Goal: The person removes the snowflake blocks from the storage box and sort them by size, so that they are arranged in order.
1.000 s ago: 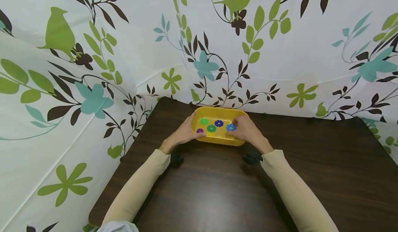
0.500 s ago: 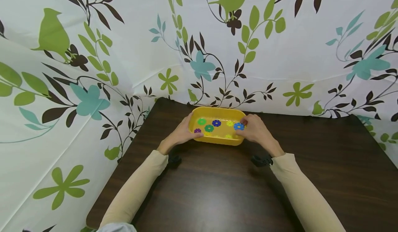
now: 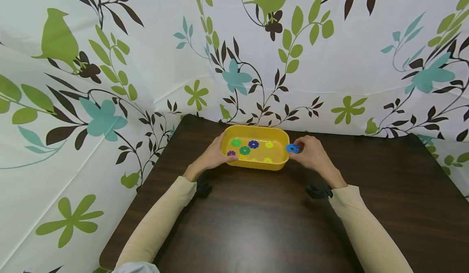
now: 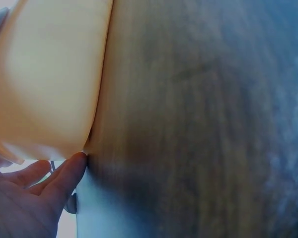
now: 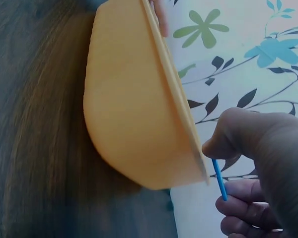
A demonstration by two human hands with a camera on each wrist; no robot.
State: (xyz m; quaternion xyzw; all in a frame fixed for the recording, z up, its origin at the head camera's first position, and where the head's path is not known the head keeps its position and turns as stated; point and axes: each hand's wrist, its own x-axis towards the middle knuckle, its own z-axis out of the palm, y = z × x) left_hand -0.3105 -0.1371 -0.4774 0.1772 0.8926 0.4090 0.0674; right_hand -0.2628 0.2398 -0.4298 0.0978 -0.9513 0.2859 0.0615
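Note:
A yellow plastic bin (image 3: pixel 256 164) sits near the back of the table, several flower-shaped discs lying inside. My left hand (image 3: pixel 212 154) holds the bin's left end, thumb over the near rim. In the left wrist view its fingers (image 4: pixel 64 181) lie against the bin's outer wall (image 4: pixel 49 89). Just past the right rim, my right hand (image 3: pixel 311 154) pinches a blue flower-shaped disc (image 3: pixel 292 148) between thumb and fingers. Seen edge-on in the right wrist view, that disc (image 5: pixel 219 179) is thin and flat. Among the discs in the bin are a dark blue one (image 3: pixel 253 144) and a teal one (image 3: pixel 244 150).
A dark wood table (image 3: pixel 238 216) extends in front of the bin and to its right. White fabric (image 3: pixel 154 61) printed with leaves and birds hangs behind the table and on the left. Dark bands are at both wrists.
My right hand has lifted the blue disc from over the bin and carried it rightward past the rim. The left hand keeps its hold on the bin. The head view has shifted slightly.

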